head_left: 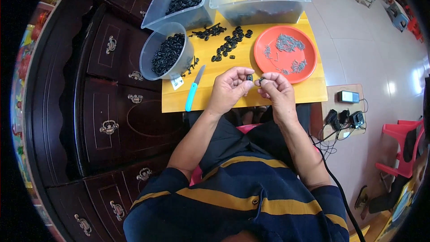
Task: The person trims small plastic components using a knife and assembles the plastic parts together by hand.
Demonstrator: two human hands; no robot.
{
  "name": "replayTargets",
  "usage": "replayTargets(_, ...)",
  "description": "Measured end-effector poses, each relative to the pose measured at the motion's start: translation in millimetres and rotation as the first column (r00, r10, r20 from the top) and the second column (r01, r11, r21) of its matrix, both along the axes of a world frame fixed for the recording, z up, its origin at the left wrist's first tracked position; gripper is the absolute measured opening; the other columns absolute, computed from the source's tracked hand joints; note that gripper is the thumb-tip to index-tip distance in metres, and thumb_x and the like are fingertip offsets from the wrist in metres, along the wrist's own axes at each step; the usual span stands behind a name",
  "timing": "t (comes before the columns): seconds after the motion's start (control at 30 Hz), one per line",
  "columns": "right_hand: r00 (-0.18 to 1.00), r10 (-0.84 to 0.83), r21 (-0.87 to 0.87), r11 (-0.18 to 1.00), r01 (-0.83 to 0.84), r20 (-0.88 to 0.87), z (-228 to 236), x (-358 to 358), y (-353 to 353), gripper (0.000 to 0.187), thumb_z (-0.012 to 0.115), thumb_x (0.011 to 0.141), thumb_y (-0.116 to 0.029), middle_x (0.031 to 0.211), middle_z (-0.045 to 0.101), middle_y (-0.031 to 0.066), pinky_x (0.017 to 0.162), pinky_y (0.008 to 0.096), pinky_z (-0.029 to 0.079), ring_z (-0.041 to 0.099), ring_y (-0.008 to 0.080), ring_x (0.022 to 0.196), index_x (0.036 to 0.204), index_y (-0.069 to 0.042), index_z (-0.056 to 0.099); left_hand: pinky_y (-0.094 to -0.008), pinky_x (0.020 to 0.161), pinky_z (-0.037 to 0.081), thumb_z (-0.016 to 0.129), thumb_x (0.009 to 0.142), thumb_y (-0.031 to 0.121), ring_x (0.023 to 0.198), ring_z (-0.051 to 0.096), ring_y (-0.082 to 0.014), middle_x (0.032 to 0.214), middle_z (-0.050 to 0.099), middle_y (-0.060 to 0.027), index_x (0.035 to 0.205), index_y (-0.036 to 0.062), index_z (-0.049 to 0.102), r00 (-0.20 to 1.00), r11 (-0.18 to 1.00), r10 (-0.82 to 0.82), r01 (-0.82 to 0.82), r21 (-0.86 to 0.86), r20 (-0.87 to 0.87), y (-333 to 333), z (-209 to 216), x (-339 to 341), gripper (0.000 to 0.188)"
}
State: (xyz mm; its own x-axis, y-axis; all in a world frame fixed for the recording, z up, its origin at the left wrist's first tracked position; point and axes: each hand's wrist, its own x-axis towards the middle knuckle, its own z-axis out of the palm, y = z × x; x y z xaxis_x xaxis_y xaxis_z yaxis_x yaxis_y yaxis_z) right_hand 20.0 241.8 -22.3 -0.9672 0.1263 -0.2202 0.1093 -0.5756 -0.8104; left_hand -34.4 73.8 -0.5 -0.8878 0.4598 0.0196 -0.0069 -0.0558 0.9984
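1. The small black part [249, 77] between the hands is half covered by fingertips, so its exact form is hard to make out; it looks like a short dark oval ring. A second tiny dark piece [261, 80] at the right fingertips is mostly hidden, and I cannot tell what it is.
2. The black part is glossy and dark, much like the loose black pieces [230, 44] scattered just beyond the hands on the yellow board [309, 90].
3. The left hand [228, 87] is raised palm-up above the near edge of the board, fingers curled, thumb and forefinger pinched narrowly on the black part.
4. The right hand [275, 90] sits just beside it, nearly touching, knuckles upward, its fingertips closed tight on the tiny dark piece.
5. Both forearms come up from the lower edge, out of dark sleeves with yellow stripes.
6. Beyond the right hand lies a red plate [309, 69] holding small grey metal bits [289, 42], too fine to tell apart.
7. To the left of the left hand lies a knife with a turquoise handle [191, 96]; past it stands a round clear tub [150, 58] of black pieces.
8. Farther off, two clear rectangular bins [260, 11] are cut by the upper rim.
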Motion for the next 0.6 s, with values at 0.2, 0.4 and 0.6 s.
replayTargets(0.2,1.0,-0.008,0.004,1.0,0.008,-0.008,0,0,0,0.019,0.063,0.095,-0.01,0.098,0.071,0.0074,0.072,0.0228,0.05,0.063,0.01,0.078,0.112,-0.003,0.06,-0.0192,0.066,0.051,0.069,0.091,0.004,0.075,0.058,-0.0045,0.092,0.061,-0.0012,0.119,-0.0011,0.06,1.0,1.0,0.002,-0.003,0.02,0.025,0,-3,1,0.03)
replayTargets(0.4,0.996,-0.05,-0.164,0.985,0.061,0.076,-1,-1,4,0.017,0.064,0.094,-0.009,0.098,0.07,0.0066,0.073,0.024,0.051,0.064,0.0118,0.08,0.111,-0.005,0.06,-0.0188,0.066,0.049,0.066,0.091,0.0,0.073,0.057,-0.0036,0.093,0.062,-0.0004,0.119,-0.0009,0.061,0.998,0.996,-0.038,0.034,0.088,0.049,16,1,19,0.029)
replayTargets(0.6,0.994,-0.025,-0.481,0.873,0.075,0.109,-13,-5,6,0.015,0.064,0.094,-0.01,0.099,0.068,0.0073,0.073,0.025,0.053,0.065,0.0137,0.083,0.108,-0.007,0.06,-0.0171,0.066,0.044,0.064,0.092,0.0,0.076,0.05,0.0003,0.091,0.057,0.0065,0.118,-0.0011,0.065,0.989,0.974,-0.141,0.131,-0.186,-0.043,37,-7,50,0.027)
